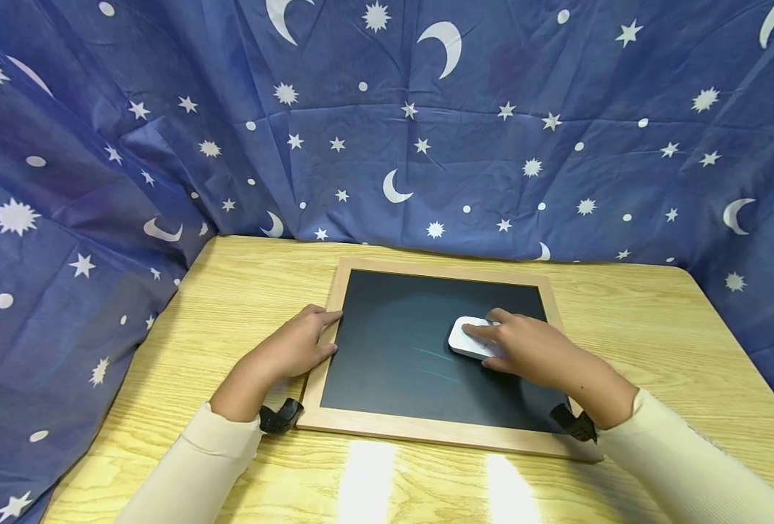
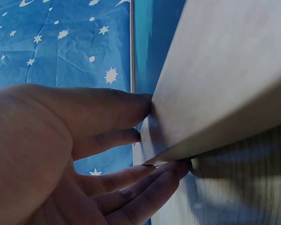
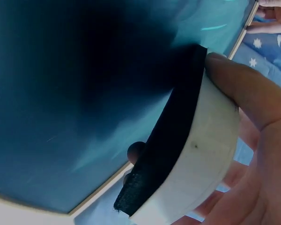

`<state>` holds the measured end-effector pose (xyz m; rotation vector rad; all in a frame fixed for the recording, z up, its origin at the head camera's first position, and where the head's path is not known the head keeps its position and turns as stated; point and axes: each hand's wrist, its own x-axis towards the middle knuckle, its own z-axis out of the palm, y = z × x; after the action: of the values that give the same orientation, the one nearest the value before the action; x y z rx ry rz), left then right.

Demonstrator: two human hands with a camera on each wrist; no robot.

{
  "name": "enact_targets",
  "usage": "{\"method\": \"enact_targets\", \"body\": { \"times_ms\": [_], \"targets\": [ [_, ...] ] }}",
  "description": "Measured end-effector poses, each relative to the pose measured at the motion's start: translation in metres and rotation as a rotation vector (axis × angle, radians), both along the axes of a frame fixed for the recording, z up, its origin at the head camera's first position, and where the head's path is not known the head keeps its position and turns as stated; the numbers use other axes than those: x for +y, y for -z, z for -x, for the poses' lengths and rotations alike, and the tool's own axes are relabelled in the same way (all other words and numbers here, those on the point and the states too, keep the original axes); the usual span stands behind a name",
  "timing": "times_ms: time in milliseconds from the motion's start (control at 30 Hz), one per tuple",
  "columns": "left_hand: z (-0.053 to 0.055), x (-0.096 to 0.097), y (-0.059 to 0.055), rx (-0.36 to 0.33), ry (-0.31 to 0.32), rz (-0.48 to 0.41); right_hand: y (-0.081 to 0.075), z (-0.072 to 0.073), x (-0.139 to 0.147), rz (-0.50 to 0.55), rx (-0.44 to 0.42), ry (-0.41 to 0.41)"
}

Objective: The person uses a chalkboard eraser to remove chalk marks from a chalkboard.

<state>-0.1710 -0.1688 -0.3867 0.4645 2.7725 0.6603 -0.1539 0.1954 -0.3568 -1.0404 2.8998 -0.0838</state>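
A wood-framed chalkboard [image 1: 334, 378] lies flat on the table, its dark surface [image 1: 393, 356] showing faint chalk streaks. My right hand [image 1: 524, 349] grips a white eraser [image 1: 468, 342] with a black felt underside [image 3: 164, 140], pressed on the board's right middle. In the right wrist view the thumb [image 3: 243, 89] and fingers curl round the white eraser body [image 3: 201, 154]. My left hand [image 1: 298, 346] rests on the board's left frame edge [image 2: 215, 93], fingers fairly straight, thumb tip on the frame.
The light wooden table [image 1: 655, 335] extends around the board. A blue cloth with white stars and moons [image 1: 426, 131] drapes behind and along the left side [image 1: 52, 291]. Two bright light patches lie on the table's front edge [image 1: 367, 480].
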Motion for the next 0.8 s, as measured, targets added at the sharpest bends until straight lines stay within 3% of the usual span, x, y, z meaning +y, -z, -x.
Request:
{"method": "enact_targets", "body": {
  "times_ms": [400, 567, 800],
  "targets": [
    [-0.001, 0.000, -0.001, -0.006, -0.009, -0.009, 0.004, 0.017, -0.050, -0.005, 0.030, -0.011],
    [-0.001, 0.001, -0.001, -0.006, -0.005, -0.003, 0.006, 0.014, -0.043, -0.015, 0.027, 0.005],
    [-0.001, 0.000, -0.001, -0.005, -0.007, -0.005, 0.006, -0.001, -0.013, -0.013, 0.030, 0.073]
  ]
}}
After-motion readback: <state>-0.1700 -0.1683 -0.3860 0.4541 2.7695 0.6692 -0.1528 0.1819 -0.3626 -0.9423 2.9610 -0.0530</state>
